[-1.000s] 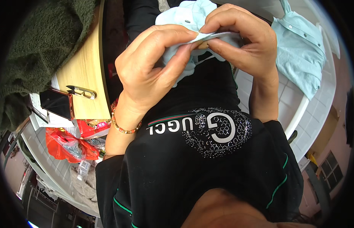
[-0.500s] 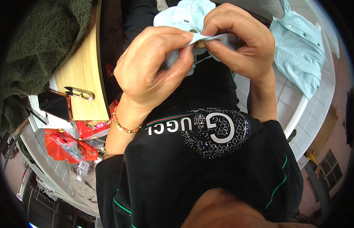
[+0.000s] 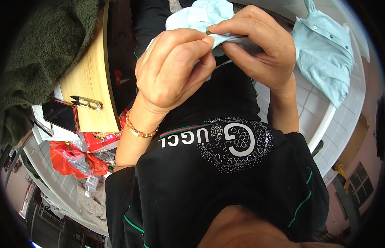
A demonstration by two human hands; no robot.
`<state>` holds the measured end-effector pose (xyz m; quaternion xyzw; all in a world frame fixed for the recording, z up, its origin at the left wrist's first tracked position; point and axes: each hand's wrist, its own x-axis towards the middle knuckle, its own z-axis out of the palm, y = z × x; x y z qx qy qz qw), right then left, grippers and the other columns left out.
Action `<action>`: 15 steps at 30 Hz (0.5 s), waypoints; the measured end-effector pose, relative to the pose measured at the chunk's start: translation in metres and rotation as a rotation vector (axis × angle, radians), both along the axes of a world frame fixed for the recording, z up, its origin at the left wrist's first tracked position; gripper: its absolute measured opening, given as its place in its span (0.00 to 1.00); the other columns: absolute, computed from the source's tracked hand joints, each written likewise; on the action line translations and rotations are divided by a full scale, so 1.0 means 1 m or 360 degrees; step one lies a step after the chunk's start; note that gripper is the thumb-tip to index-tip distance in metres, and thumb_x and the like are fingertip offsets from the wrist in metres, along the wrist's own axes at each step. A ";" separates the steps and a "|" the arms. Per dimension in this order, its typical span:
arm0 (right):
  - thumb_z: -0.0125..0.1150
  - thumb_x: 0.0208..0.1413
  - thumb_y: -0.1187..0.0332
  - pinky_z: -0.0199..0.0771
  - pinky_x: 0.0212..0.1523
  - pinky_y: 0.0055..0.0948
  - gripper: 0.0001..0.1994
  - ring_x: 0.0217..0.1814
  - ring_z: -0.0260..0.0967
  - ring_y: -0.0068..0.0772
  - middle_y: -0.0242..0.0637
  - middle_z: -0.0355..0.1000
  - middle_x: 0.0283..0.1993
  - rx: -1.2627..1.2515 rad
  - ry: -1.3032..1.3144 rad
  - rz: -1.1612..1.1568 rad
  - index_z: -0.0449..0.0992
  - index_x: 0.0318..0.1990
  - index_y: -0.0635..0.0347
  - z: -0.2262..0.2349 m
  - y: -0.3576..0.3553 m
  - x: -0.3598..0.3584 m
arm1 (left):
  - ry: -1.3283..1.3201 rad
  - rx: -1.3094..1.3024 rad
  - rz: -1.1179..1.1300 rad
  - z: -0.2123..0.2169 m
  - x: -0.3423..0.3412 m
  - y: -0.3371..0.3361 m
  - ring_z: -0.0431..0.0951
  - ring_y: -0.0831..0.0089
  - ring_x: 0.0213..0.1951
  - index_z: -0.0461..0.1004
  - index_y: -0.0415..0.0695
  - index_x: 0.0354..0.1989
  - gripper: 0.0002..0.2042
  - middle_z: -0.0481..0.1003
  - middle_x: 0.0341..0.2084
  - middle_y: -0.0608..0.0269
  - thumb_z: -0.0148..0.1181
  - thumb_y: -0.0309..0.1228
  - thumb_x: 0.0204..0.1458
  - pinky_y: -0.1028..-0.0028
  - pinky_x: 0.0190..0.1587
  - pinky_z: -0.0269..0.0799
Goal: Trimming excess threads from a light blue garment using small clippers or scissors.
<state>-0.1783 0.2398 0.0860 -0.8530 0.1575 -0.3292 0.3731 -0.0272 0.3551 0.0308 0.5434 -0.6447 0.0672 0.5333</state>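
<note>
A light-blue garment point(image 3: 198, 16) with dark snaps or buttons lies bunched over my lap, with its edge raised between my two hands. My left hand point(image 3: 173, 68), with a gold and red bracelet on the wrist, pinches that edge between thumb and fingers. Just across from it, my right hand point(image 3: 265, 47) grips the same edge, thumb below and index finger above. Its index fingertip touches a small dark button point(image 3: 208, 32) beside my left fingertips. My fingers cover part of the folded cloth.
To the right, another light-blue buttoned garment point(image 3: 325, 58) hangs over a white rim. Thread snips point(image 3: 87, 103) lie on the wooden board point(image 3: 87, 78) at left. Nearby are a dark phone point(image 3: 60, 115), red packaging point(image 3: 68, 159), a small clear bottle point(image 3: 91, 186) and dark green fluffy fabric point(image 3: 43, 49).
My left hand has shifted slightly right and turned. My right index finger has slid left along the cloth edge onto the dark button. The cloth stays pinched in both hands.
</note>
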 end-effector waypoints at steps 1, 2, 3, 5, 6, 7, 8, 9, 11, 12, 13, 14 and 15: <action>0.68 0.40 0.82 0.71 0.29 0.29 0.14 0.29 0.73 0.36 0.39 0.74 0.30 -0.0003 0.0000 -0.0002 0.81 0.39 0.63 -0.001 -0.001 0.000 | -0.0045 -0.0010 -0.0018 -0.001 0.001 0.000 0.82 0.68 0.32 0.79 0.40 0.37 0.15 0.81 0.34 0.56 0.69 0.13 0.38 0.76 0.34 0.77; 0.68 0.40 0.82 0.71 0.28 0.29 0.14 0.29 0.73 0.36 0.40 0.74 0.30 -0.0011 0.0011 0.0005 0.82 0.38 0.63 -0.002 -0.002 -0.001 | -0.0091 -0.0018 -0.0033 -0.002 0.003 0.000 0.82 0.68 0.32 0.79 0.40 0.37 0.16 0.81 0.34 0.56 0.69 0.12 0.38 0.76 0.33 0.77; 0.67 0.40 0.82 0.71 0.28 0.30 0.13 0.29 0.73 0.36 0.40 0.74 0.29 -0.0019 0.0020 0.0013 0.82 0.38 0.63 -0.004 -0.002 -0.001 | -0.0093 -0.0017 -0.0029 -0.002 0.005 0.000 0.82 0.68 0.32 0.79 0.40 0.37 0.16 0.81 0.34 0.56 0.69 0.12 0.38 0.76 0.33 0.77; 0.67 0.40 0.82 0.70 0.28 0.29 0.13 0.29 0.72 0.35 0.39 0.74 0.29 -0.0062 0.0052 -0.0034 0.82 0.38 0.63 -0.002 -0.003 -0.004 | -0.0091 -0.0054 -0.0106 -0.003 0.007 -0.003 0.80 0.65 0.30 0.79 0.39 0.37 0.15 0.79 0.31 0.60 0.69 0.15 0.37 0.72 0.33 0.76; 0.67 0.40 0.82 0.70 0.28 0.28 0.13 0.29 0.72 0.34 0.39 0.74 0.28 -0.0106 0.0087 -0.0087 0.83 0.37 0.64 -0.001 -0.004 -0.007 | 0.0001 0.0002 -0.0118 -0.002 0.007 -0.005 0.80 0.65 0.30 0.79 0.39 0.37 0.14 0.79 0.30 0.59 0.69 0.16 0.39 0.71 0.34 0.76; 0.67 0.40 0.82 0.68 0.28 0.27 0.12 0.28 0.71 0.32 0.38 0.74 0.28 -0.0144 0.0055 -0.0194 0.83 0.37 0.64 0.001 -0.005 -0.009 | 0.0091 0.0058 -0.0129 0.000 0.008 -0.007 0.80 0.64 0.31 0.80 0.39 0.38 0.14 0.79 0.30 0.59 0.69 0.16 0.40 0.70 0.34 0.76; 0.67 0.40 0.81 0.66 0.28 0.25 0.12 0.28 0.70 0.29 0.37 0.74 0.28 -0.0177 0.0017 -0.0289 0.83 0.36 0.64 0.004 -0.007 -0.011 | 0.0233 0.0315 -0.0062 0.004 0.008 -0.001 0.80 0.64 0.32 0.80 0.37 0.37 0.10 0.79 0.30 0.57 0.67 0.18 0.45 0.71 0.36 0.76; 0.68 0.40 0.81 0.62 0.29 0.22 0.12 0.29 0.67 0.24 0.35 0.74 0.29 -0.0156 -0.0029 -0.0371 0.84 0.37 0.65 0.007 -0.012 -0.017 | 0.0395 0.0499 -0.0123 0.003 0.011 0.003 0.80 0.66 0.32 0.80 0.37 0.37 0.07 0.79 0.30 0.57 0.65 0.19 0.48 0.72 0.36 0.75; 0.68 0.41 0.80 0.60 0.29 0.22 0.11 0.30 0.66 0.21 0.34 0.74 0.30 -0.0047 -0.0029 -0.0358 0.84 0.37 0.66 0.008 -0.024 -0.029 | 0.0751 0.0748 -0.0286 0.001 0.017 0.010 0.79 0.73 0.33 0.81 0.34 0.37 0.04 0.79 0.29 0.58 0.62 0.21 0.56 0.77 0.35 0.72; 0.66 0.48 0.79 0.64 0.33 0.20 0.11 0.34 0.68 0.20 0.34 0.75 0.33 -0.0081 0.0122 -0.0237 0.83 0.41 0.67 0.009 -0.032 -0.035 | 0.0829 0.0780 -0.0317 0.008 0.021 0.013 0.78 0.75 0.32 0.81 0.34 0.38 0.05 0.78 0.28 0.59 0.62 0.21 0.56 0.78 0.35 0.70; 0.66 0.48 0.79 0.64 0.33 0.20 0.11 0.34 0.68 0.20 0.34 0.75 0.33 -0.0083 0.0118 -0.0235 0.83 0.41 0.67 0.002 -0.041 -0.039 | 0.0907 0.0811 -0.0348 0.021 0.025 0.016 0.76 0.76 0.32 0.81 0.34 0.39 0.05 0.78 0.28 0.61 0.62 0.21 0.56 0.79 0.34 0.69; 0.65 0.48 0.81 0.67 0.35 0.21 0.10 0.36 0.69 0.23 0.36 0.74 0.36 0.0126 0.0210 0.0005 0.83 0.40 0.67 -0.011 -0.049 -0.044 | 0.1028 0.0953 -0.0320 0.047 0.025 0.021 0.74 0.76 0.37 0.79 0.30 0.40 0.07 0.77 0.35 0.60 0.61 0.20 0.56 0.78 0.41 0.67; 0.64 0.48 0.83 0.71 0.36 0.21 0.10 0.39 0.71 0.26 0.38 0.73 0.39 0.0330 0.0304 0.0233 0.82 0.40 0.68 -0.019 -0.054 -0.051 | 0.0888 0.0873 -0.0371 0.063 0.031 0.019 0.74 0.73 0.37 0.79 0.29 0.40 0.07 0.77 0.35 0.56 0.60 0.21 0.56 0.76 0.41 0.67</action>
